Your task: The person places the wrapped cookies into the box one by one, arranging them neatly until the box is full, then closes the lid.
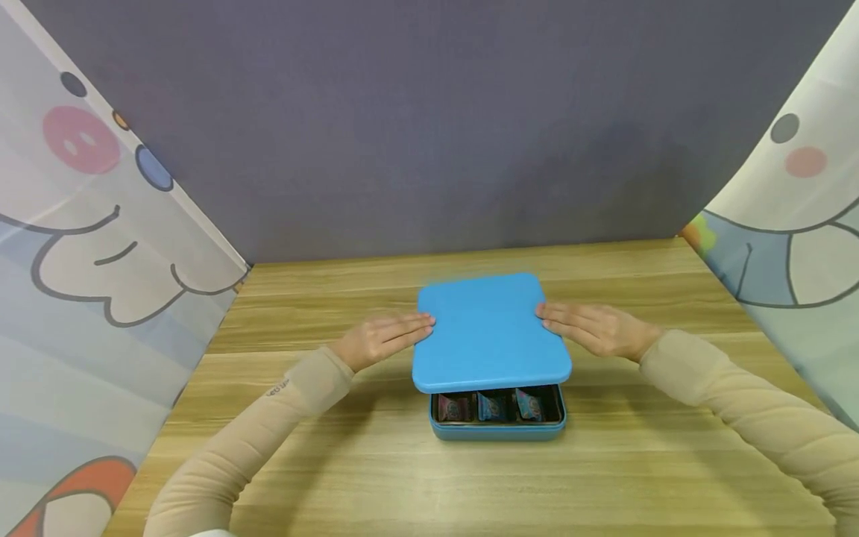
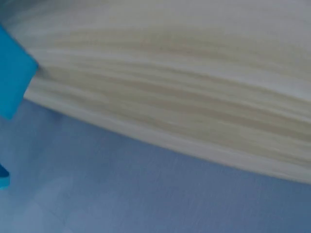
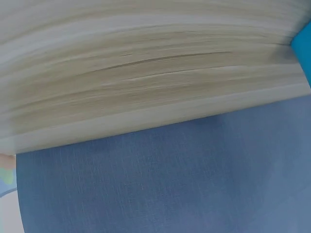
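Note:
A light-blue lid (image 1: 490, 328) is held up and tilted over a blue box (image 1: 496, 432), leaving the front of the box uncovered. My left hand (image 1: 382, 339) grips the lid's left edge, its fingers lying on the top. On the opposite edge my right hand (image 1: 600, 328) holds it the same way. Both thumbs are hidden. Inside the box, small wrapped pieces show in the front compartments: a reddish one (image 1: 454, 409) and two blue ones (image 1: 492, 407). A blue corner (image 2: 14, 73) appears in the left wrist view, and a blue edge (image 3: 304, 53) in the right.
The box stands on a wood-grain table (image 1: 496, 488). A grey panel (image 1: 436, 134) rises behind the table's far edge. Cartoon-printed curtains flank it, one on the left (image 1: 87, 246) and one on the right (image 1: 805, 239).

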Available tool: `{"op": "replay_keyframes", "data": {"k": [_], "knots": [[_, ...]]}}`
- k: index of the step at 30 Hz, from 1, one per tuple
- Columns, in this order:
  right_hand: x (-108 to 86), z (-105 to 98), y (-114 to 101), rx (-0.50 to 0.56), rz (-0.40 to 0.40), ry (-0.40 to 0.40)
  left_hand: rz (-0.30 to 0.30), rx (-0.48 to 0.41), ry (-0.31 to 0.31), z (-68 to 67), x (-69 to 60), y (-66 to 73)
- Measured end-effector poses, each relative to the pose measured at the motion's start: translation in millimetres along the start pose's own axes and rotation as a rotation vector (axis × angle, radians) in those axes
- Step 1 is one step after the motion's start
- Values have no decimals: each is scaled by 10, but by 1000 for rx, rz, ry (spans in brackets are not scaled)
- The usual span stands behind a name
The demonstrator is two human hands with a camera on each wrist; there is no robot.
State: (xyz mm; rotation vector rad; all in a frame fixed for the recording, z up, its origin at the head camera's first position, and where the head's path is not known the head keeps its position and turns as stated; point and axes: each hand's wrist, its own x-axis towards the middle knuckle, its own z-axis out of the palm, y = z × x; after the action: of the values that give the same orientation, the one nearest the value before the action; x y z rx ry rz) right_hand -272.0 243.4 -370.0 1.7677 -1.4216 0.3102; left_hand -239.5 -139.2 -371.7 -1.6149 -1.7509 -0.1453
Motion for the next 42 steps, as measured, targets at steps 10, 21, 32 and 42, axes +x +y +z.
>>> {"op": "replay_keyframes", "data": {"k": [10, 21, 32, 42], "knots": [[80, -24, -80, -124, -98, -17, 85, -10, -54, 16, -21, 43], [3, -20, -127, -112, -163, -71, 193, 22, -104, 16, 22, 25], [-179, -17, -165, -100, -219, -199, 244, 56, -174, 86, 40, 68], [-224, 1, -176, -143, -288, -278, 302, 124, -127, 171, 36, 109]]}}
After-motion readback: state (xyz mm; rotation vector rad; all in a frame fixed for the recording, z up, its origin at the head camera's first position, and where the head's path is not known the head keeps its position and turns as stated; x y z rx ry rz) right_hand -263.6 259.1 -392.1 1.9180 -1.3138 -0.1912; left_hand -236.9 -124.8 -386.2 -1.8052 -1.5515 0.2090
